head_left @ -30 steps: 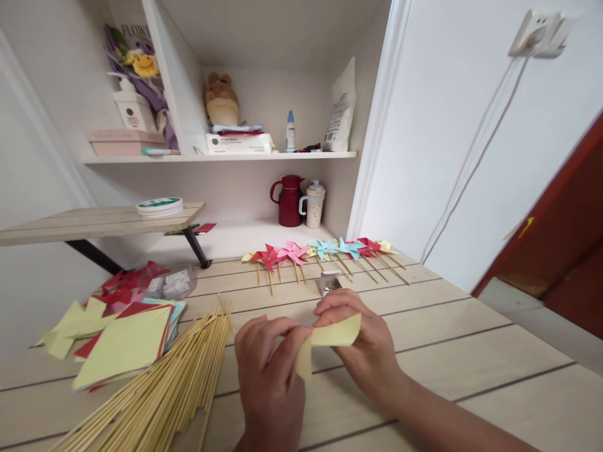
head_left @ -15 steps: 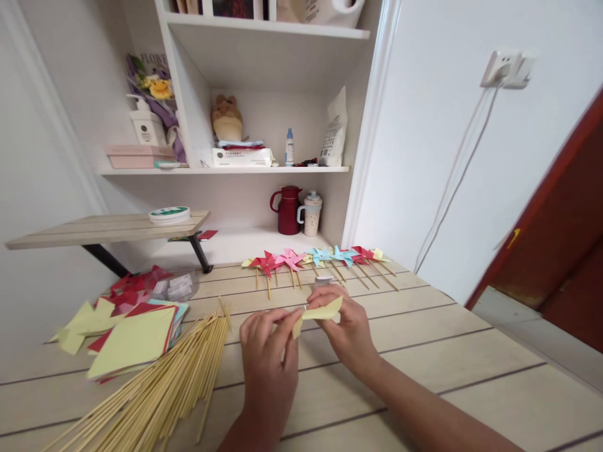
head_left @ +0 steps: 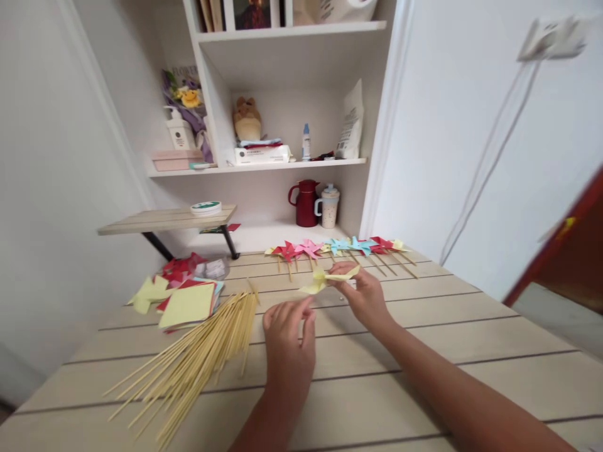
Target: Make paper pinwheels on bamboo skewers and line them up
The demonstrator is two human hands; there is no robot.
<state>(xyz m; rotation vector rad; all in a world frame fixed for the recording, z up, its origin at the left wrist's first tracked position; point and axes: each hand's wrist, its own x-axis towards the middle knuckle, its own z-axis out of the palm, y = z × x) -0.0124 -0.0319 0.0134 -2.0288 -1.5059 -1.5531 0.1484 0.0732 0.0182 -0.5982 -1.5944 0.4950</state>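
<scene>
My right hand (head_left: 365,295) pinches a pale yellow paper pinwheel (head_left: 320,280) by its right side, above the table. The pinwheel's folded blades point left and right, and no stick shows on it. My left hand (head_left: 289,336) is just below and to the left, apart from the paper. Its fingers are loosely bent, with thumb and forefinger slightly apart and nothing visible between them. A tiny whitish speck (head_left: 342,299) shows below the right fingers; what it is, I cannot make out. Left of my left hand lies a fanned bundle of thin wooden sticks (head_left: 207,351).
Finished pinwheels on sticks (head_left: 339,246) lie in a row along the table's back. Stacked paper squares (head_left: 188,304), cut yellow paper (head_left: 148,294) and a clear plastic box (head_left: 214,270) are at left, near a small raised stand (head_left: 164,220). Behind stand a red jug (head_left: 307,204) and a cup (head_left: 330,207).
My left hand has let go of the yellow pinwheel and dropped slightly below it. My right hand now holds the paper alone. The view has shifted, so the scene sits further right.
</scene>
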